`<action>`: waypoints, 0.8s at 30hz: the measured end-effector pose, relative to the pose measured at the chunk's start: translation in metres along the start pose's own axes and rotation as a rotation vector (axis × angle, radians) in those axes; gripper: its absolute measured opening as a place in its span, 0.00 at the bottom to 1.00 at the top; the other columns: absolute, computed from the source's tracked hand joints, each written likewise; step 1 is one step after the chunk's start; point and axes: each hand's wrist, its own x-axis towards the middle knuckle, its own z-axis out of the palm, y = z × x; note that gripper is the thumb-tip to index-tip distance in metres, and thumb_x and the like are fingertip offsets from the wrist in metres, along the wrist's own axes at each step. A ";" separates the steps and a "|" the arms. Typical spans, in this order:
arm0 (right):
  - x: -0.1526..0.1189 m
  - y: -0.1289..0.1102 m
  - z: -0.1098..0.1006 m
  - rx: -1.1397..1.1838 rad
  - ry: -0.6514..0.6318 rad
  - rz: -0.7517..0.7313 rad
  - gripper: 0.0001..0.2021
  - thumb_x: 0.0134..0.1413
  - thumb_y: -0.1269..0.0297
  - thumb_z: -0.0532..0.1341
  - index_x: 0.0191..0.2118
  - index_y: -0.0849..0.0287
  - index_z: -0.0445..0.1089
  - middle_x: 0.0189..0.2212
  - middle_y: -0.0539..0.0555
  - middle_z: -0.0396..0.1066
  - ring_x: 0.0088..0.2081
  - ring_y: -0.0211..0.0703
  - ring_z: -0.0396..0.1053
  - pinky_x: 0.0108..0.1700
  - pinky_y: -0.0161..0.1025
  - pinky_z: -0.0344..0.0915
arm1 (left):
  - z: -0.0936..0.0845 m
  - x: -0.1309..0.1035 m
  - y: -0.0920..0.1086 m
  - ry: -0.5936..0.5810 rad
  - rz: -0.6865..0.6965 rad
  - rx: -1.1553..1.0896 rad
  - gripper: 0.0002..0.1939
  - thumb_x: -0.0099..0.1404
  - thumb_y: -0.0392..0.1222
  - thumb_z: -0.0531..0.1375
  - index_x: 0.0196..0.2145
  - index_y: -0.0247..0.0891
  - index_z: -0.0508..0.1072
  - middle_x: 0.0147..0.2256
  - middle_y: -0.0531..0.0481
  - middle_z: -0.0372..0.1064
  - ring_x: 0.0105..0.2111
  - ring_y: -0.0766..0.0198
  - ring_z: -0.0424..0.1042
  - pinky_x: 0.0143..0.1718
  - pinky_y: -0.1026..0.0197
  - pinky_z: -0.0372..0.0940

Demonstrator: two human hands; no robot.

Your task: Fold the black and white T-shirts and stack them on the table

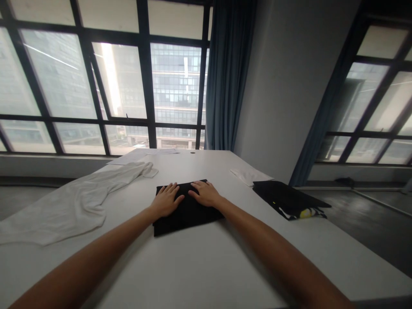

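A folded black cloth (189,216), apparently a garment, lies flat as a rough rectangle in the middle of the white table (180,270). My left hand (166,200) rests palm down on its upper left part with the fingers spread. On the upper right part lies my right hand (206,193), also palm down, its fingers stretched out. Both hands press on the cloth without gripping it. The palms cover part of its far half.
To the left spreads a crumpled white garment (80,201), partly over the table edge. Folded black clothes (286,199) with a yellow and white pattern lie at the right edge, beside a white cloth (249,176). Papers (141,155) lie at the far end, before windows and a blue curtain (227,81).
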 end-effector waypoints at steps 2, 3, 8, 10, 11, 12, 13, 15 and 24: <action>0.014 0.004 0.011 0.014 -0.065 0.025 0.35 0.64 0.41 0.42 0.69 0.57 0.50 0.69 0.57 0.44 0.70 0.50 0.39 0.67 0.55 0.35 | 0.009 0.015 -0.006 -0.040 -0.092 0.004 0.36 0.71 0.60 0.41 0.66 0.31 0.56 0.68 0.36 0.44 0.68 0.49 0.43 0.65 0.46 0.43; 0.019 0.006 0.018 0.029 -0.113 0.049 0.36 0.63 0.40 0.42 0.69 0.57 0.47 0.70 0.57 0.41 0.70 0.50 0.37 0.67 0.56 0.34 | 0.013 0.020 -0.010 -0.070 -0.127 -0.004 0.37 0.71 0.60 0.40 0.66 0.31 0.55 0.68 0.36 0.44 0.68 0.48 0.43 0.64 0.45 0.44; 0.029 0.016 0.031 0.065 -0.208 0.088 0.38 0.61 0.37 0.41 0.70 0.53 0.44 0.71 0.55 0.37 0.70 0.50 0.35 0.67 0.58 0.33 | 0.021 0.028 -0.018 -0.121 -0.136 -0.024 0.38 0.70 0.61 0.40 0.66 0.29 0.56 0.67 0.33 0.46 0.67 0.46 0.46 0.63 0.43 0.46; 0.029 0.016 0.029 0.061 -0.208 0.092 0.39 0.61 0.37 0.40 0.70 0.55 0.44 0.71 0.56 0.37 0.70 0.51 0.34 0.67 0.59 0.33 | 0.020 0.028 -0.013 -0.100 -0.121 -0.015 0.38 0.71 0.61 0.38 0.66 0.29 0.55 0.67 0.34 0.45 0.67 0.46 0.45 0.64 0.43 0.44; 0.029 0.016 0.027 0.062 -0.203 0.094 0.39 0.62 0.37 0.40 0.70 0.56 0.44 0.71 0.56 0.37 0.70 0.51 0.34 0.67 0.59 0.33 | 0.019 0.027 -0.009 -0.087 -0.099 -0.014 0.38 0.71 0.61 0.38 0.66 0.30 0.55 0.67 0.35 0.45 0.68 0.47 0.44 0.64 0.43 0.43; 0.029 0.015 0.026 0.067 -0.198 0.098 0.39 0.62 0.38 0.39 0.70 0.57 0.43 0.71 0.55 0.37 0.70 0.50 0.34 0.67 0.58 0.32 | 0.019 0.026 -0.005 -0.082 -0.074 -0.013 0.37 0.71 0.61 0.38 0.66 0.32 0.55 0.67 0.37 0.45 0.68 0.48 0.43 0.65 0.43 0.42; 0.029 0.014 0.025 0.072 -0.198 0.101 0.39 0.62 0.38 0.38 0.70 0.57 0.43 0.71 0.55 0.37 0.70 0.50 0.33 0.67 0.58 0.32 | 0.019 0.025 -0.002 -0.087 -0.053 -0.013 0.36 0.71 0.61 0.39 0.66 0.34 0.56 0.67 0.38 0.45 0.68 0.48 0.43 0.65 0.43 0.42; 0.028 0.011 0.024 0.069 -0.209 0.109 0.38 0.63 0.39 0.38 0.70 0.57 0.43 0.71 0.55 0.37 0.70 0.50 0.34 0.67 0.58 0.33 | 0.019 0.022 0.005 -0.123 -0.039 -0.011 0.35 0.71 0.60 0.41 0.65 0.36 0.57 0.67 0.39 0.46 0.68 0.48 0.44 0.64 0.42 0.43; -0.001 -0.008 0.027 0.067 -0.166 0.040 0.32 0.66 0.45 0.39 0.69 0.54 0.47 0.70 0.55 0.39 0.70 0.49 0.36 0.67 0.57 0.32 | 0.021 -0.020 0.042 -0.048 0.079 -0.078 0.35 0.71 0.59 0.41 0.66 0.34 0.55 0.67 0.38 0.47 0.68 0.50 0.43 0.65 0.42 0.42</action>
